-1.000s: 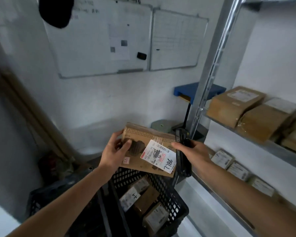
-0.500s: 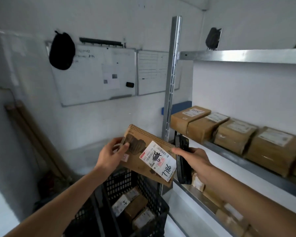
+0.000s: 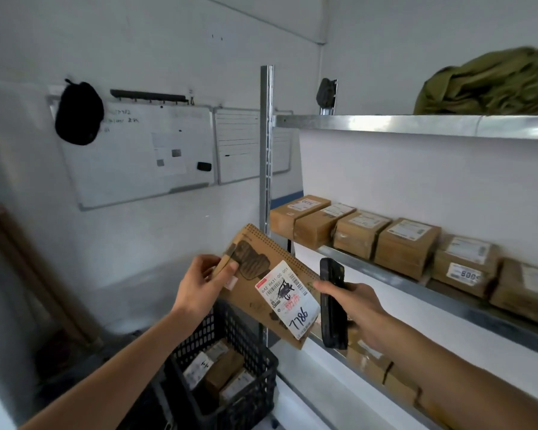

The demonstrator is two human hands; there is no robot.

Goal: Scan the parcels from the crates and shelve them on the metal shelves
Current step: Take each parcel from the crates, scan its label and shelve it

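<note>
Fingers [image 3: 227, 268] of left hand [image 3: 199, 285] around tilted parcel [image 3: 261, 283]

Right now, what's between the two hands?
In the head view, the brown parcel with its white label lies between the left hand and the right hand, which holds the black scanner.

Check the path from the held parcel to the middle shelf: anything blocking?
Partly. The parcel sits left of the upright post, and boxes line the middle shelf rear. Its front strip is bare.
</note>
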